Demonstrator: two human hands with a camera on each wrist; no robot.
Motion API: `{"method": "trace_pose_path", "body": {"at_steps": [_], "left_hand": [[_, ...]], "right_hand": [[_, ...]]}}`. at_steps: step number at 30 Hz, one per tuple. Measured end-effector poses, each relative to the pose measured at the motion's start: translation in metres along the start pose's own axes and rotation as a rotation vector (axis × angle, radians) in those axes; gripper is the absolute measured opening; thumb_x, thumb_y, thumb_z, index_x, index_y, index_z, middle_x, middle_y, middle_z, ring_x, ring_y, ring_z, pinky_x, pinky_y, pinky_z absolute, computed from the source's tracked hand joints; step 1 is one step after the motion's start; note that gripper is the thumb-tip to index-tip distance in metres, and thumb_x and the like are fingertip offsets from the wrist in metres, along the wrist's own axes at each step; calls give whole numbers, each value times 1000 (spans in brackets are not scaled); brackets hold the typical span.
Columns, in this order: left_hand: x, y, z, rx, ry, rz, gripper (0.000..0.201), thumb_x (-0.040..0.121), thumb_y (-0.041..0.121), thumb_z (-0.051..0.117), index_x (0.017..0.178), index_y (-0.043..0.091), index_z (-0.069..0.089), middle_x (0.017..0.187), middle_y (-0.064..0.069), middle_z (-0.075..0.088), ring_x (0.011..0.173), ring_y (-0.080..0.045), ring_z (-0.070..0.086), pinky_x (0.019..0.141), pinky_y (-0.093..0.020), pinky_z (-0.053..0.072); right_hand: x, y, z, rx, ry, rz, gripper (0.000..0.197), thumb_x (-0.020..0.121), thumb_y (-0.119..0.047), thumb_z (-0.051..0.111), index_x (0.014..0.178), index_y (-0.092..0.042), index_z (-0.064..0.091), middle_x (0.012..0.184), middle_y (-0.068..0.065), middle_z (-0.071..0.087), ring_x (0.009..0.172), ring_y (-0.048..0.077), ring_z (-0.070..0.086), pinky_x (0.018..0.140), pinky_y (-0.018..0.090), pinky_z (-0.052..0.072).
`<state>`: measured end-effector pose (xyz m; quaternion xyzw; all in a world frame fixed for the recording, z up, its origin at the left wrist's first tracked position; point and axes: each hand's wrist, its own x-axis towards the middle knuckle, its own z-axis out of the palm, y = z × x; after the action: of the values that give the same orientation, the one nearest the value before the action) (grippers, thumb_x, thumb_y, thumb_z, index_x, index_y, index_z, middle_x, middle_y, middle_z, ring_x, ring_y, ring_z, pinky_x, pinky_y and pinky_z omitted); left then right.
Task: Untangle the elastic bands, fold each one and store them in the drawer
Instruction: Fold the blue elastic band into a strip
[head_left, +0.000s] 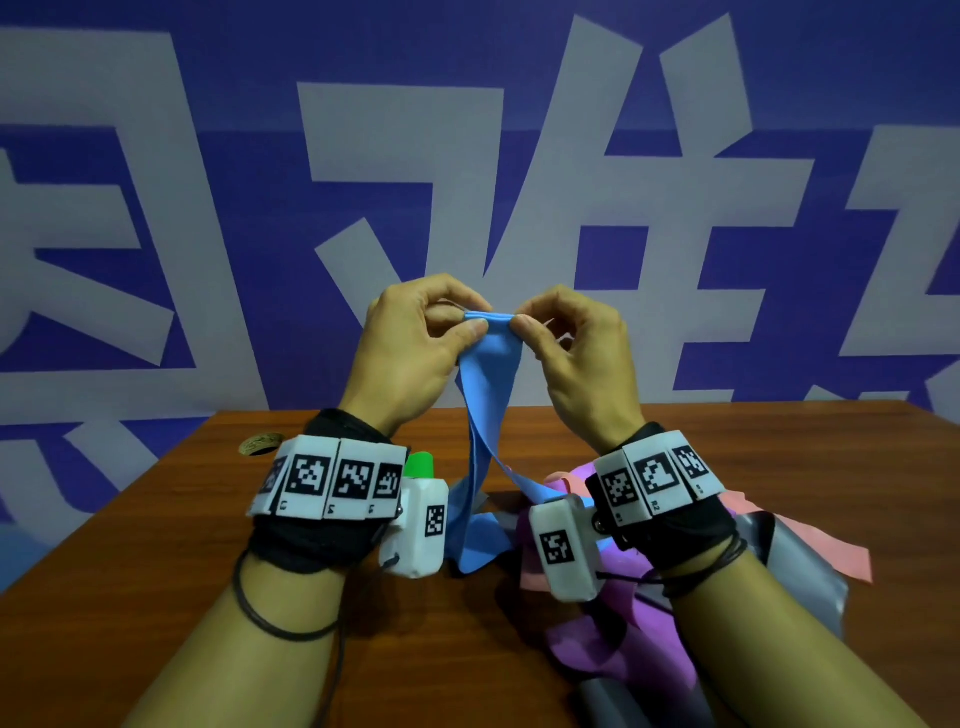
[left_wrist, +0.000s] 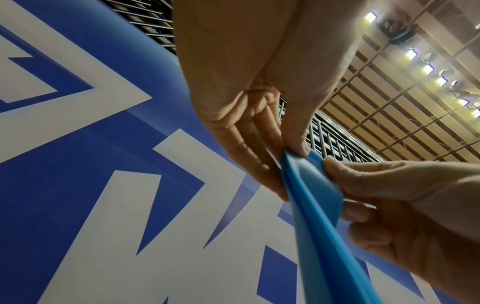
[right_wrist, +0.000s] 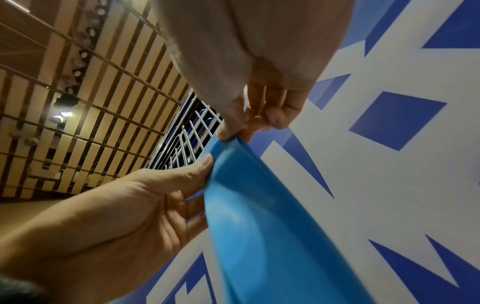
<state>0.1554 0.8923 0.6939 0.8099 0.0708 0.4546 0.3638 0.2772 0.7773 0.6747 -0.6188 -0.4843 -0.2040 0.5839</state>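
Both hands are raised above the wooden table (head_left: 182, 519), holding a blue elastic band (head_left: 485, 374) by its top edge. My left hand (head_left: 470, 319) pinches one end of that edge between thumb and fingers; my right hand (head_left: 519, 321) pinches the other, close beside it. The band hangs down in a twisted strip, and its lower part lies on the table. In the left wrist view, my left hand (left_wrist: 293, 152) pinches the blue band (left_wrist: 311, 195). The right wrist view shows my right hand (right_wrist: 230, 135) gripping the blue band (right_wrist: 259, 216). No drawer is in view.
A tangled pile of purple (head_left: 623, 654), pink (head_left: 810, 545) and grey bands (head_left: 810, 582) lies under my right forearm. A green-capped object (head_left: 420, 464) stands behind my left wrist. A small round brown item (head_left: 258, 444) sits at the table's far left. A blue-and-white wall stands behind.
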Motion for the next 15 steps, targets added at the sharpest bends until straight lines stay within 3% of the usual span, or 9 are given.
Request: {"method": "trace_pose_path", "body": {"at_steps": [3,7,11,15], "left_hand": [[1,4,-3,39,0,-18,8,93,12,67,100,9,69,90,-1,76,84,-7,73,73,-27,61],[8,22,-12,70,6,-31,7,93,12,66,100,10,68,90,-4,75,83,-11,73,69,-24,61],[15,45,-26,92,18,-25,7,93,12,67,99,10,69,91,-7,73,84,-18,72,74,-37,62],[18,72,-40,131,49,1,9,91,14,69,98,10,71,91,-7,72,83,-22,71,76,-43,62]], "right_hand": [[2,-10,-4,-9,-23,18,9,92,-20,68,83,-20,67,73,-13,64,59,3,56,56,16,45],[13,-33,-10,32,-49,63,8,92,-14,68,85,-9,68,74,2,67,51,11,61,50,20,49],[27,-66,-23,134,-117,148,8,93,-7,65,87,-2,65,77,15,70,53,23,69,50,26,55],[40,-97,-35,103,-174,158,8,93,-8,66,87,-4,64,83,17,72,66,23,74,63,34,62]]}}
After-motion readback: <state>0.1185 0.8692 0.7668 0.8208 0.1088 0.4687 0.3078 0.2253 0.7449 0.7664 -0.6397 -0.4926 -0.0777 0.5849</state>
